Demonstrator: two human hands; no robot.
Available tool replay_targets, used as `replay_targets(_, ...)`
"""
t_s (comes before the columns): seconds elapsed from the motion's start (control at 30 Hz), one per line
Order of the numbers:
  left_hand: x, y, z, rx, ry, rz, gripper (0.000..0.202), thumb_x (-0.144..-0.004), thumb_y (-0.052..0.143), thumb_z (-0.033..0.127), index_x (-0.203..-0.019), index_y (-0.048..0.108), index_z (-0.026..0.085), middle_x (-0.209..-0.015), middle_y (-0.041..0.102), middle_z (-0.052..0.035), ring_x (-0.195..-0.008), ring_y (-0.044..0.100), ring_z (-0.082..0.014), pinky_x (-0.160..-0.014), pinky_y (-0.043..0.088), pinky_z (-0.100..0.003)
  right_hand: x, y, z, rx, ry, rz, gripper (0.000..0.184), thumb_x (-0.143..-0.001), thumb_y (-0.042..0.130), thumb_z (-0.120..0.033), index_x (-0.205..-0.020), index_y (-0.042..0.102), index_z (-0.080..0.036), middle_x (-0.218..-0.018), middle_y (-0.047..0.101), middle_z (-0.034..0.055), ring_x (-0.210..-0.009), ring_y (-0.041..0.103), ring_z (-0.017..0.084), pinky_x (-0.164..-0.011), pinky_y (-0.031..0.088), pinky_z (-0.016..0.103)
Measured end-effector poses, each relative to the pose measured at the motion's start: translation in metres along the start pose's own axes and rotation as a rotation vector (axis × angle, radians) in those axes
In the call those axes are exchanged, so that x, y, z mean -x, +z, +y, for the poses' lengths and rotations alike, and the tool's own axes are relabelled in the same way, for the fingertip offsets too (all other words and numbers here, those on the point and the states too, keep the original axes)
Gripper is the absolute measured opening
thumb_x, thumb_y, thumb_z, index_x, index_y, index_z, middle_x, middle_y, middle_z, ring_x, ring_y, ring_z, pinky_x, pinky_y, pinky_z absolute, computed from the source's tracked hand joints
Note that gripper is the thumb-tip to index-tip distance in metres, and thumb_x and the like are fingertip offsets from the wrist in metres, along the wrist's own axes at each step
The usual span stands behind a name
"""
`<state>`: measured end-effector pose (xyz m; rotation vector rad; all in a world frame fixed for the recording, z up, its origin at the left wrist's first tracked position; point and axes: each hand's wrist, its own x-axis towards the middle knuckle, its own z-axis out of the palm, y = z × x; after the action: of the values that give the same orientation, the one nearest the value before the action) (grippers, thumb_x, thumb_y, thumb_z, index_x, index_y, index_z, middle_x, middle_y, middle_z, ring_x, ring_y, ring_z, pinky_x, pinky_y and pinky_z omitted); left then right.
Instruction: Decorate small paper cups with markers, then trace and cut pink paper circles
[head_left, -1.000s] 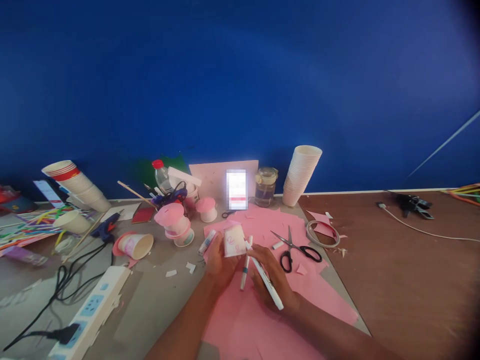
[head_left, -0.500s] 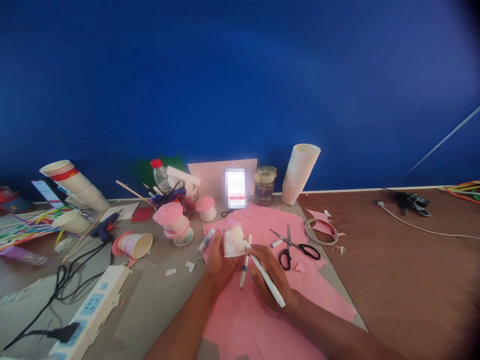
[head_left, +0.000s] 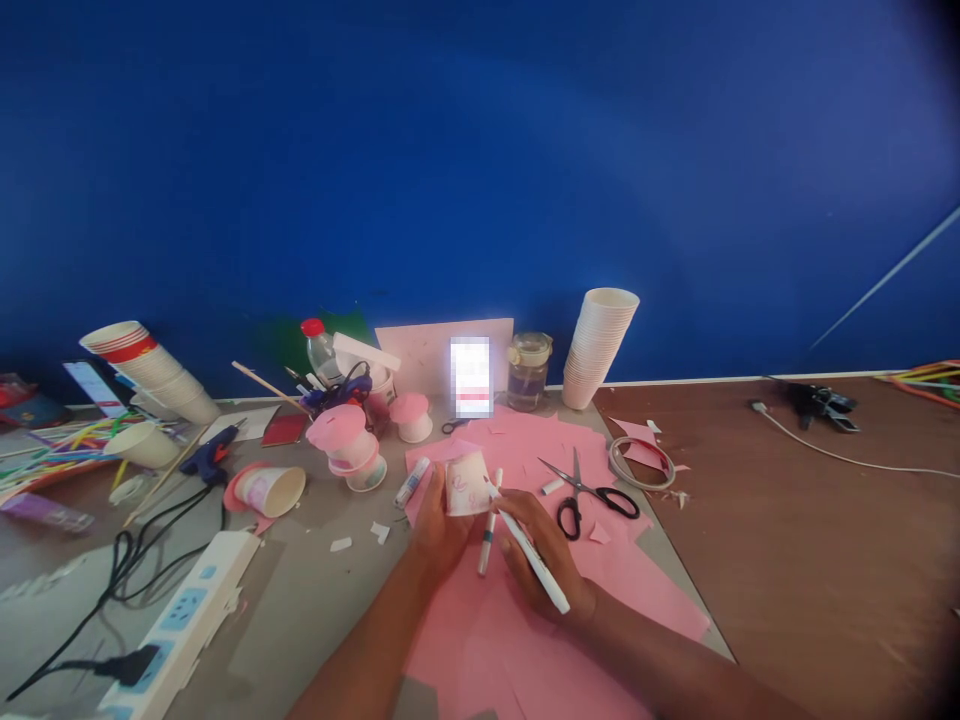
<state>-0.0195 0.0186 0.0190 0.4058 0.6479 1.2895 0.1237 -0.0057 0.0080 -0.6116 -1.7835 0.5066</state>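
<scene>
A white paper cup (head_left: 466, 482) with pink swirls drawn on its side is gripped, rim down, by my left hand (head_left: 441, 525). My right hand (head_left: 546, 548) pinches a white marker (head_left: 534, 555), its tip at the cup's right side; whether it touches cannot be told. Beneath both hands spreads pink paper (head_left: 517, 640). Another marker (head_left: 487, 545) lies on the paper between my hands. Left of the cup rests a short white-and-blue tube (head_left: 412, 483). Black-handled scissors (head_left: 581, 490) lie spread to the right, close to a small white cap (head_left: 553, 487).
Pink-topped cup pieces (head_left: 346, 445) stand left of centre, near a decorated cup on its side (head_left: 274, 490). A power strip (head_left: 180, 620) and glue gun (head_left: 210, 455) lie left. At the back are a lit screen (head_left: 472, 377), glass jar (head_left: 529, 372), and leaning cup stack (head_left: 600, 350).
The cup has turned slightly in my left hand, so its drawn swirls sit a little differently. My right hand and the marker have barely moved.
</scene>
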Motion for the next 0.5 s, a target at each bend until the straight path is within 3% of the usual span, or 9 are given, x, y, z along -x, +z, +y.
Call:
replay_targets(0.3,-0.0022,-0.0001,-0.0003,0.031,0.032,0.02,0.027,-0.081,0.061,0.042,-0.082,0.065,0.016,-0.076,0.07,-0.0033,-0.073,0.066,-0.0181,-0.071,0.053,-0.03,0.0038,0.003,0.0016,-0.095,0.183,0.162,0.026,-0.094,0.041,-0.031,-0.118,0.047,-0.022,-0.095,0.06,0.0077,-0.086,0.061,0.02,-0.074,0.054,0.034)
replay_targets(0.5,-0.004,-0.0019,0.0003,0.03,0.028,0.032,0.022,-0.083,0.057,0.036,-0.086,0.066,0.015,-0.085,0.072,-0.0054,-0.082,0.067,-0.0195,-0.081,0.052,-0.033,0.0016,0.0003,0.0043,-0.096,0.146,0.141,0.023,-0.092,0.044,-0.021,-0.113,0.052,-0.023,-0.092,0.06,0.0068,-0.084,0.06,0.02,-0.072,0.051,0.034)
